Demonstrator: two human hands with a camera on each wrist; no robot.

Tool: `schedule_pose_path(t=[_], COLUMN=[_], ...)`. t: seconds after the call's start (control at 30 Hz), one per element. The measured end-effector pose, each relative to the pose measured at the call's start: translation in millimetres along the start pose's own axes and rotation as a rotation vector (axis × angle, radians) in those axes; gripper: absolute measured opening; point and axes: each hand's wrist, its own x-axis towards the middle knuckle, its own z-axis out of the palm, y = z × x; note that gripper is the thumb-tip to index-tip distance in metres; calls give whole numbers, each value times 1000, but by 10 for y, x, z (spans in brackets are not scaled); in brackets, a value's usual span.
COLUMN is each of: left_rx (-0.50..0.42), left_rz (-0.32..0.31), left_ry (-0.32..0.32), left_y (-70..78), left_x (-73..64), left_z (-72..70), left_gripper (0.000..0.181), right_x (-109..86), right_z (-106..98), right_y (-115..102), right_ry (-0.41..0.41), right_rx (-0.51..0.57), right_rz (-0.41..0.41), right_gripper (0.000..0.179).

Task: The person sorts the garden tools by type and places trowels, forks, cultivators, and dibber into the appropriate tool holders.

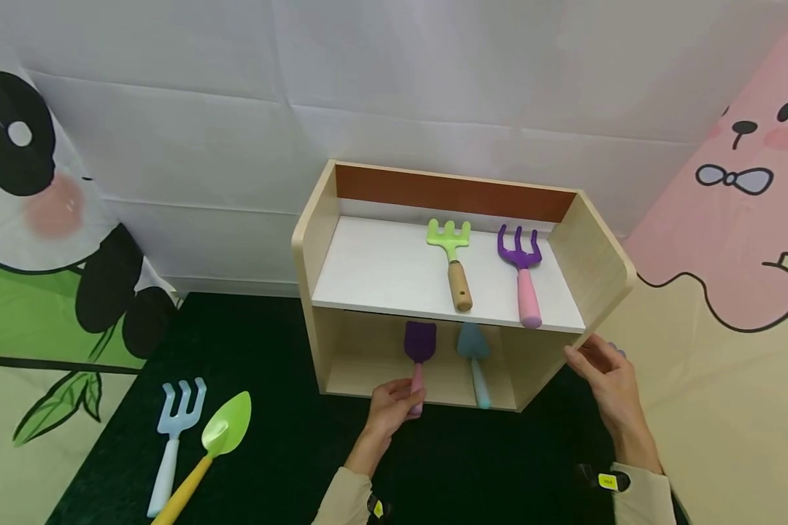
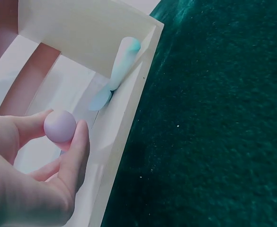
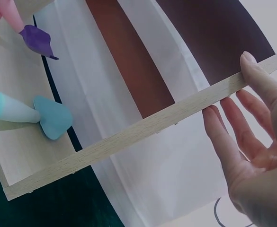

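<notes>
In the head view my left hand (image 1: 392, 408) pinches the pink handle of a toy shovel with a purple blade (image 1: 420, 340), at the lower compartment of a wooden shelf (image 1: 305, 292). The left wrist view shows the rounded handle end (image 2: 60, 126) between thumb and fingers. My right hand (image 1: 607, 379) grips the front edge of the shelf's right side panel (image 3: 124, 137), thumb on one face and fingers on the other. Right of the purple shovel, a light blue trowel (image 1: 474, 350) lies in the lower compartment, its handle toward the front.
On the upper shelf lie a green fork with a wooden handle (image 1: 458, 281) and a purple fork with a pink handle (image 1: 527, 292). A pale blue fork (image 1: 171, 445) and a green trowel with a yellow handle (image 1: 219, 437) lie on the dark green cloth (image 1: 282, 452) at left.
</notes>
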Motion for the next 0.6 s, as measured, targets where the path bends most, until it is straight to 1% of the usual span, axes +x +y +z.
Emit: schedule_pose_path(t=[0.2,0.33,0.43,0.6], left_rx=[11,31,45,59], left_rz=[-11,-29,-41,-40], left_ry=[12,25,35,47], left_y=[1,-12,-16,-7], left_x=[81,124,157,192], left_z=[24,47,70,89], left_gripper=[54,53,53,54], right_x=[0,-2,-2,1], right_z=[-10,-6,-10,-13], right_y=[10,13,14,10], right_ry=[1,-3,-1,1], right_rx=[-10,9,2,-4], right_rz=[0,7,12,24], right_gripper=[46,47,47,48])
